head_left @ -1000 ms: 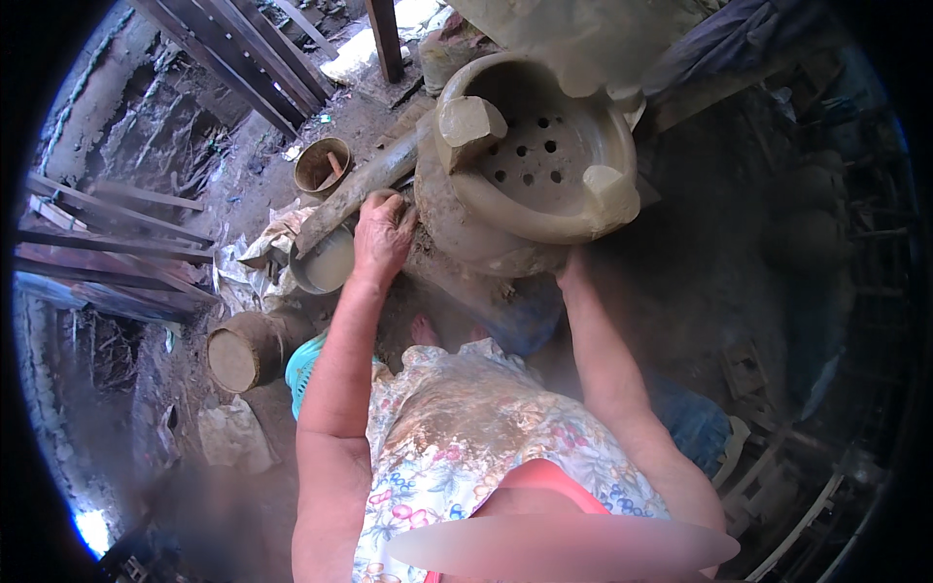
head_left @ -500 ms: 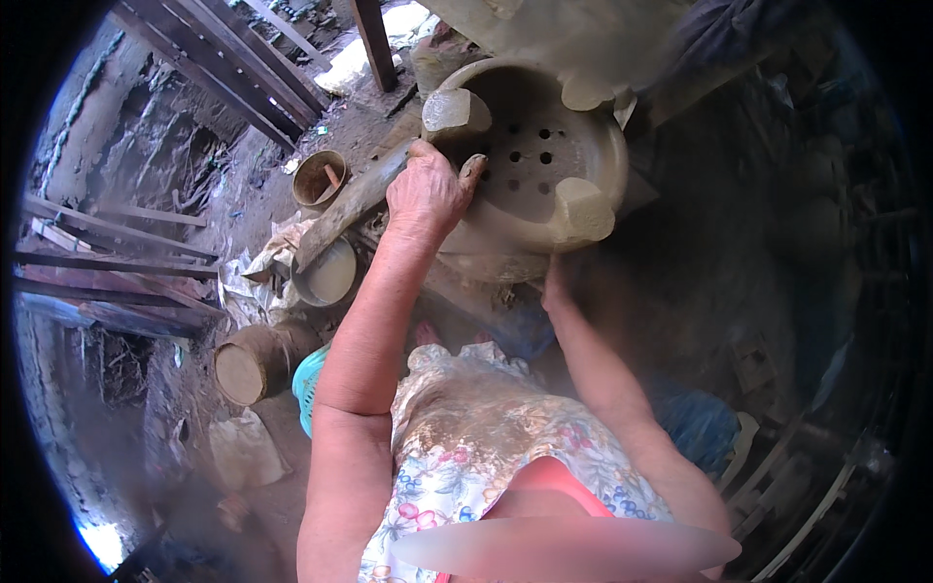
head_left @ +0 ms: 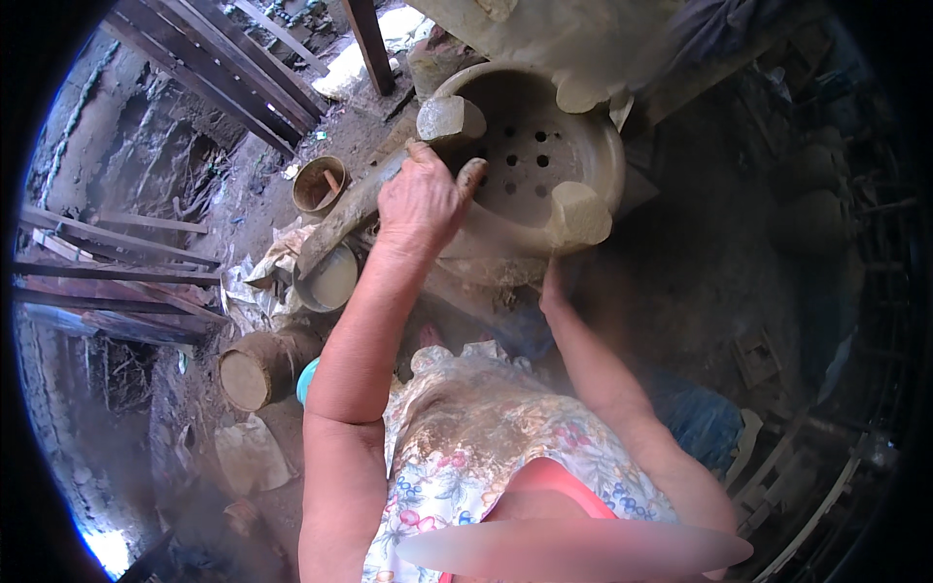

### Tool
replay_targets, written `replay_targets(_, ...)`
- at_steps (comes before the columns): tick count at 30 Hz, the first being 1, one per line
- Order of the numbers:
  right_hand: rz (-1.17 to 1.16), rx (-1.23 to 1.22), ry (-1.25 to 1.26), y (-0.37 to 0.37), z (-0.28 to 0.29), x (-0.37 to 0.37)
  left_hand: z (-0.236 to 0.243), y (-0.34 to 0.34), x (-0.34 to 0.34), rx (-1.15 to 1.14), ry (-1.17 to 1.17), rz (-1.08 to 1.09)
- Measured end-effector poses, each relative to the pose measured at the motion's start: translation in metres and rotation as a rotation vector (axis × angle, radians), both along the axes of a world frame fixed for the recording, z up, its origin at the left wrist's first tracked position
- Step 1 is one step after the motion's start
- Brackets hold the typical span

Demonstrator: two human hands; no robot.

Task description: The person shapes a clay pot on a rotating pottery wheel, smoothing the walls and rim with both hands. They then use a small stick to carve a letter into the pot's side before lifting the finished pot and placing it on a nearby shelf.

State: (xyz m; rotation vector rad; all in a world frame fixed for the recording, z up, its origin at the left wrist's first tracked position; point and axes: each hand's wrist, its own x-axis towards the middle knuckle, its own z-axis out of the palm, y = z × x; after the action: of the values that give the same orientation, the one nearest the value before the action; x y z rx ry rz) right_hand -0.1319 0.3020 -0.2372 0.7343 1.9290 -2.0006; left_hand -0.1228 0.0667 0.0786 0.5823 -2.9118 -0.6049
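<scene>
left hand (head_left: 420, 199) is draped over the near rim of the clay stove (head_left: 544, 170), fingers curled loosely on the wet wall, muddy thumb poking inside. right hand (head_left: 552, 289) presses against the stove's lower outside, can't tell how it grips. the stove sits on the dirt floor (head_left: 155, 155), beside a small pot (head_left: 319, 185) and a bowl of slip (head_left: 328, 280).

Your left hand (head_left: 423, 199) is resting on the near rim of the clay stove (head_left: 530, 165) at upper centre of the frame, fingers curling inward, while your right hand (head_left: 552, 290) is pressing its outer wall below. A small clay pot (head_left: 319, 185) is sitting to the left.
</scene>
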Motion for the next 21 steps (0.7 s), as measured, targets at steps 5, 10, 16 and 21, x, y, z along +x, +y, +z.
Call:
replay_targets(5,-0.049,0.198,0.221,0.007,-0.01,-0.008,-0.016,0.012,0.028,-0.075,-0.011,-0.159)
replay_targets(10,-0.077,-0.117,0.103,0.026,0.004,-0.024,-0.018,-0.023,0.061,-0.087,0.086,-0.556)
replay_targets(16,-0.062,-0.24,0.121,0.012,0.025,-0.024,-0.013,-0.055,0.048,-0.25,0.135,-0.709)
replay_targets(21,-0.036,-0.238,-0.066,0.014,0.029,-0.017,-0.015,-0.055,0.036,-0.304,0.006,-0.8)
